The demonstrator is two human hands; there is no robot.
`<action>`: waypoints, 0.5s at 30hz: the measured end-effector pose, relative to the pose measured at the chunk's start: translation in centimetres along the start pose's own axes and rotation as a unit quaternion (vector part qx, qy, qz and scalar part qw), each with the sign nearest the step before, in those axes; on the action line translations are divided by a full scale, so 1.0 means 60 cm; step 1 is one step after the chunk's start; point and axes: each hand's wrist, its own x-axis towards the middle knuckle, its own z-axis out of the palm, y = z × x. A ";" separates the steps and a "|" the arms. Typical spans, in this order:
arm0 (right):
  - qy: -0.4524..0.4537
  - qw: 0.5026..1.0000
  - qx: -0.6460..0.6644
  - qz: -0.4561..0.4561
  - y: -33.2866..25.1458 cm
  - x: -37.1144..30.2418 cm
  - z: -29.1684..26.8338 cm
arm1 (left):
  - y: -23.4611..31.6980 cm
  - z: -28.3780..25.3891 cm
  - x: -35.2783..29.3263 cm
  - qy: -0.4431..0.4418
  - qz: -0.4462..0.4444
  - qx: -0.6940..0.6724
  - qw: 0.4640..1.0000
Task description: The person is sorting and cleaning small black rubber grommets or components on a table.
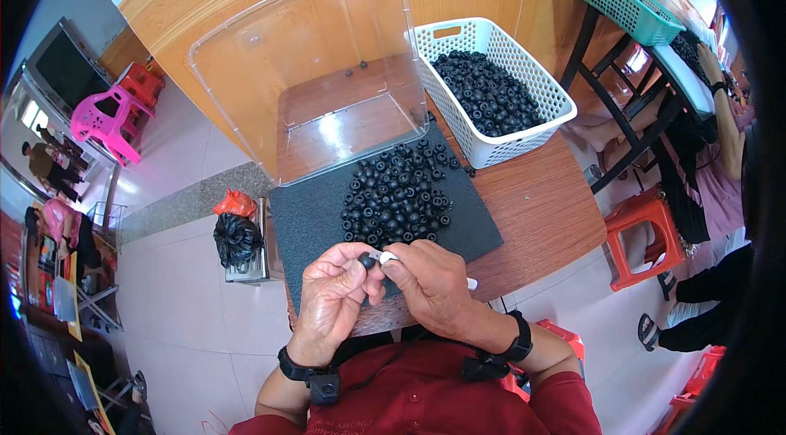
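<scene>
Above the near edge of the table, my left hand (332,292) pinches a small round black part (366,261) between thumb and fingers. My right hand (434,283) is closed round a slim white-handled knife (388,257); its short thin blade meets the black part, and the handle's other end sticks out past my palm. A heap of similar black parts (397,193), round with holes, lies just beyond my hands on a dark grey mat (307,226). Many more fill a white perforated basket (524,136) at the far right of the table.
A clear plastic bin (327,50) stands tipped on its side behind the heap, over the brown wooden table (532,214). Black and red bags (237,238) sit left of the table. To the right are a red stool (643,238), another person, and a green basket (626,1).
</scene>
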 end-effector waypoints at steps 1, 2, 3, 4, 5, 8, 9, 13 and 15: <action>-0.001 1.000 0.000 0.000 -0.001 0.000 0.000 | 0.000 -0.001 0.000 -0.001 0.003 0.003 1.000; 0.003 1.000 -0.001 -0.001 -0.001 0.000 0.001 | 0.000 -0.001 0.000 -0.001 0.003 0.003 1.000; 0.005 1.000 -0.003 -0.003 -0.001 0.000 0.002 | 0.000 0.000 0.000 0.000 0.004 0.003 1.000; 0.005 1.000 -0.002 -0.003 -0.001 0.000 0.002 | 0.000 0.000 -0.001 0.001 0.005 0.004 1.000; 0.004 1.000 -0.001 0.000 -0.001 0.000 0.003 | 0.000 -0.001 -0.001 0.002 0.006 0.004 1.000; 0.004 1.000 0.009 0.007 -0.001 0.001 0.004 | -0.003 -0.003 0.000 0.003 0.010 0.002 1.000; 0.004 1.000 0.018 0.011 0.000 0.001 0.004 | -0.004 -0.004 0.000 0.005 0.007 0.004 1.000; -0.009 0.999 0.031 -0.001 0.002 0.001 0.007 | -0.008 -0.009 0.001 0.019 0.006 0.012 1.000; -0.004 1.000 0.016 0.012 0.001 0.001 0.007 | -0.008 -0.009 0.000 0.021 0.012 0.016 1.000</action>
